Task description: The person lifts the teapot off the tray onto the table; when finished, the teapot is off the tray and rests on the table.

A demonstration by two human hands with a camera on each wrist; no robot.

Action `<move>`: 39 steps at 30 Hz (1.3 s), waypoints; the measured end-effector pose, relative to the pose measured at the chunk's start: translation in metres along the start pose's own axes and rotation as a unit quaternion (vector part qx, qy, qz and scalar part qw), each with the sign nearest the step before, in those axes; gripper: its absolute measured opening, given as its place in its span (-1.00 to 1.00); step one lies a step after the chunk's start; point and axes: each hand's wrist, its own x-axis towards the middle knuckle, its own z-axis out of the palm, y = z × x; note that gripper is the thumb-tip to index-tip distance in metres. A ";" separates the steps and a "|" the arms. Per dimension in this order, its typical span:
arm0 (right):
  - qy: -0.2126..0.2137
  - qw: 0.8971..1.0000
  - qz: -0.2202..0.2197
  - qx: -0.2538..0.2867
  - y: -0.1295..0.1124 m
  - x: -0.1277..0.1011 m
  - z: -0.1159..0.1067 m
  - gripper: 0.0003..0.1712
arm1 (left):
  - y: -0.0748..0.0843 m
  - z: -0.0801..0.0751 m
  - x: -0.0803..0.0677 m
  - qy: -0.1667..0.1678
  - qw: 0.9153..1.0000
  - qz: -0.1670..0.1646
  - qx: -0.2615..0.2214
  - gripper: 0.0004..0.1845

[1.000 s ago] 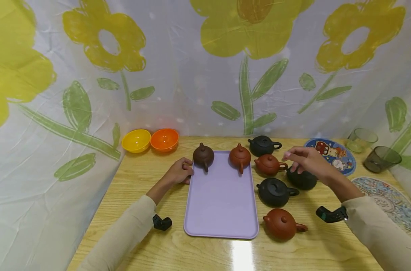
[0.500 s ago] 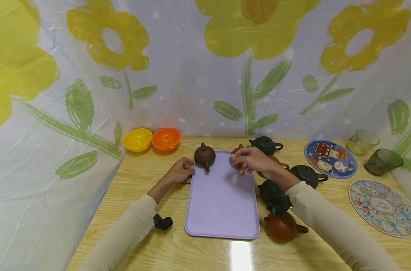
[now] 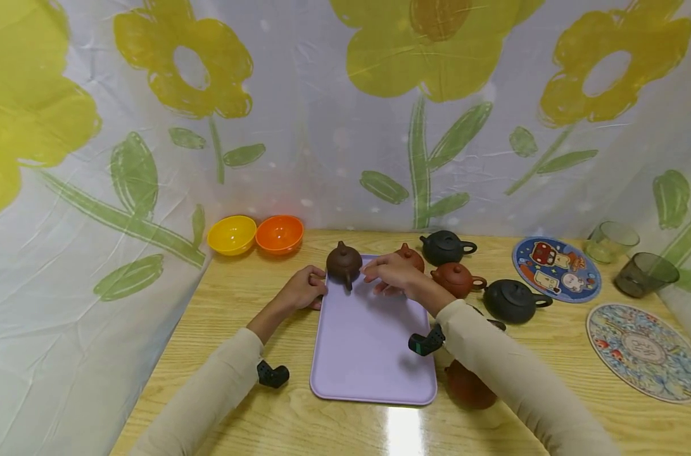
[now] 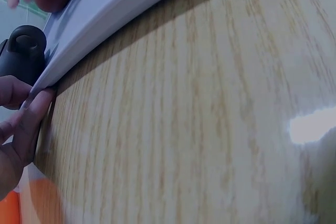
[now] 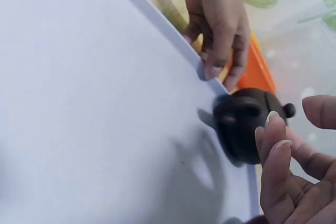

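The dark brown teapot [image 3: 343,263] sits at the lavender tray's [image 3: 374,354] far left corner, spout toward me. My right hand [image 3: 392,273], fingers loosely spread and empty, hovers just right of it, nearer. My left hand [image 3: 303,288] pinches the tray's edge on the worktop [image 3: 220,329].

Yellow bowl [image 3: 231,235], orange bowl [image 3: 279,234], two round mats, two glass cups, flowered curtain behind
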 end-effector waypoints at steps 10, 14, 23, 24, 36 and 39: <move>-0.006 1.000 0.023 -0.005 0.003 0.016 0.024 -0.58 | 0.001 0.000 -0.002 -0.002 1.000 0.004 0.005 -0.60; -0.009 0.999 0.031 0.011 0.005 0.020 0.029 -0.59 | 0.001 0.000 -0.001 -0.002 1.000 0.006 0.005 -0.60; 0.003 0.998 0.044 0.034 0.006 0.023 0.036 -0.61 | -0.001 0.000 -0.001 -0.002 1.000 0.010 0.001 -0.61; 0.005 0.998 0.042 0.037 0.005 0.023 0.036 -0.60 | -0.001 0.000 -0.001 -0.001 1.000 0.011 0.000 -0.61; 0.009 0.998 0.023 0.056 -0.001 0.014 0.028 -0.67 | 0.001 0.001 -0.002 0.000 1.000 0.011 0.001 -0.58; 0.007 0.999 0.015 0.042 -0.003 0.008 0.023 -0.67 | -0.001 0.000 -0.002 -0.001 1.000 0.015 -0.003 -0.59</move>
